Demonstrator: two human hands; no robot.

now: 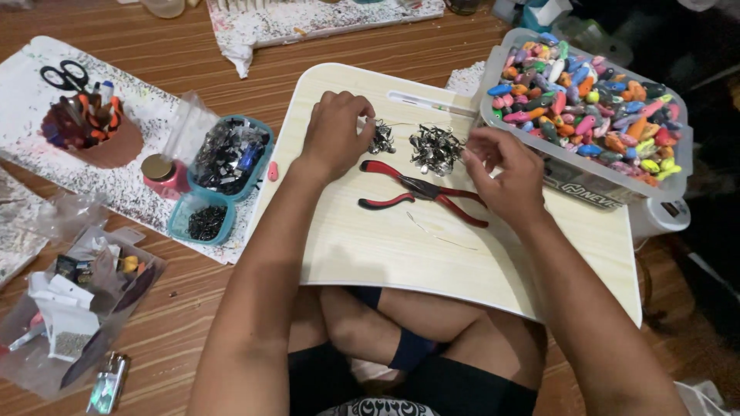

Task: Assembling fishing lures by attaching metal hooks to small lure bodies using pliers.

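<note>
Your left hand (335,132) rests knuckles-up on the pale lap counter (401,246), fingers curled in, the tips pressed together on a small cluster of metal pieces (381,139) at its right side. The forearm runs straight up from your lap, wrist nearly flat. Your right hand (502,173) comes in from the right at a slant, wrist slightly raised, its fingers bent and drawn close just beside the larger pile of metal pieces (435,148); whether the fingertips pinch anything you cannot tell from this angle. Between your two hands, a little nearer you, lie the red-handled pliers (420,190), handles spread, untouched. A thin wire (432,231) lies on the board below them. Behind your right hand stands a clear tub of coloured beads (590,100), close to the counter's far right corner. Left of the counter, on the wooden floor, sit two teal trays (223,173) of dark bits, a pink jar (163,174), and a cup of pens (91,127) with scissors (65,75) beside it.
</note>
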